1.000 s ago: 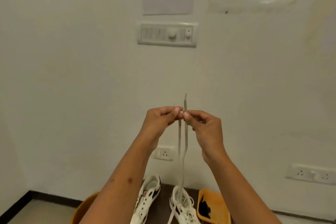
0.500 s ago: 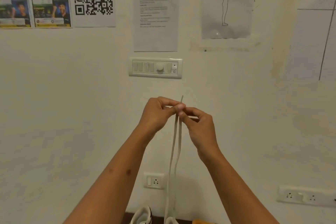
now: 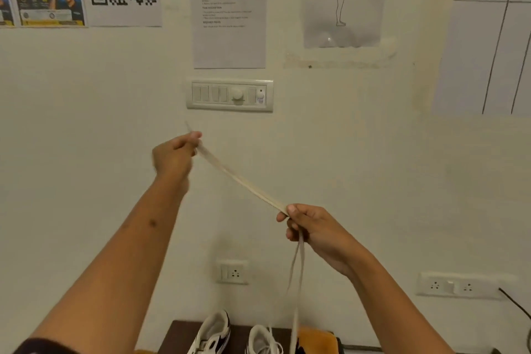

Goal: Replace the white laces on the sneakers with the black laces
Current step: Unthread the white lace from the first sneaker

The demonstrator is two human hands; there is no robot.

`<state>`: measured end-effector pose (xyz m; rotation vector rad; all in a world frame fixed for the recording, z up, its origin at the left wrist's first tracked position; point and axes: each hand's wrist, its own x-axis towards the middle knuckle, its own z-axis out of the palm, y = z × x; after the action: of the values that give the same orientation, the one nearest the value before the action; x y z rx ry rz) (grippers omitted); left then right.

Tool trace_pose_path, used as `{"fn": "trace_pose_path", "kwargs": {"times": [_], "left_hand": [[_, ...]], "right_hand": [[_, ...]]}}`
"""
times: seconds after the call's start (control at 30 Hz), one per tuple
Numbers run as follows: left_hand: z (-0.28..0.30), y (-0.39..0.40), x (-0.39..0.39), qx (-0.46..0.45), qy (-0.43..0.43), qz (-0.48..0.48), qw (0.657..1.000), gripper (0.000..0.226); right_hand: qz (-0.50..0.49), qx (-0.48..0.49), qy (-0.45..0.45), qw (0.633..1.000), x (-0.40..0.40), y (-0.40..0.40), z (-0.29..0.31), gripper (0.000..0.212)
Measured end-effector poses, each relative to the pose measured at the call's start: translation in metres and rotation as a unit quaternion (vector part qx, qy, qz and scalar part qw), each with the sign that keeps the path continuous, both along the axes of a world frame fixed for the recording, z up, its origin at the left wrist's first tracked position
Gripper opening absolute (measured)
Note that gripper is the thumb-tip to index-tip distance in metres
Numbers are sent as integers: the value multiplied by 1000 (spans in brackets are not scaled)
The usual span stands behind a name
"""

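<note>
A white lace (image 3: 238,178), doubled into two strands, stretches taut on a slant between my hands in front of the wall. My left hand (image 3: 175,155) pinches its two ends up high on the left. Lower and to the right, my right hand (image 3: 313,227) grips the strands, which then hang down toward the right sneaker (image 3: 263,339). The left sneaker (image 3: 214,333), white with black trim, stands beside it on a dark table (image 3: 178,336) at the bottom edge. No black lace is visible.
An orange container (image 3: 319,338) sits right of the sneakers. The wall just ahead carries a switch panel (image 3: 230,95), sockets (image 3: 232,271), posters and papers. A black cable (image 3: 514,303) runs at the lower right.
My hands were together pinching the lace tips; now the left has moved up and left, and the right has slid down the strands to the lower right. The view tilted slightly down.
</note>
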<state>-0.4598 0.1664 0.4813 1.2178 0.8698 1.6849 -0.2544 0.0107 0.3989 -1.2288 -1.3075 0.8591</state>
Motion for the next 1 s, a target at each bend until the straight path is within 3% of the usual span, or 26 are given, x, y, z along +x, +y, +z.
{"fn": "trace_pose_path", "kwargs": {"times": [0.17, 0.27, 0.4, 0.47, 0.63, 0.77, 1.0], "left_hand": [[-83, 44, -51, -210, -11, 114, 971, 34], [-128, 40, -54, -282, 83, 75, 953, 42], [-143, 0, -18, -184, 247, -44, 950, 57], [-136, -21, 2, -105, 279, -115, 948, 50], [-111, -72, 40, 18, 309, -317, 897, 40], [-115, -95, 56, 35, 297, -373, 878, 43], [-148, -98, 46, -5, 298, -382, 875, 43]], "right_hand": [[-80, -10, -24, 996, 25, -7, -8, 30], [-89, -6, -64, 994, 25, -5, -4, 26], [-73, 1, -103, 992, 14, 0, 0, 24], [-71, 9, -111, 991, 8, 3, 1, 24], [-81, 22, -122, 989, -4, 7, -5, 21], [-95, 40, -106, 989, -11, 7, -11, 18], [-98, 59, -105, 988, -25, 0, -10, 21]]}}
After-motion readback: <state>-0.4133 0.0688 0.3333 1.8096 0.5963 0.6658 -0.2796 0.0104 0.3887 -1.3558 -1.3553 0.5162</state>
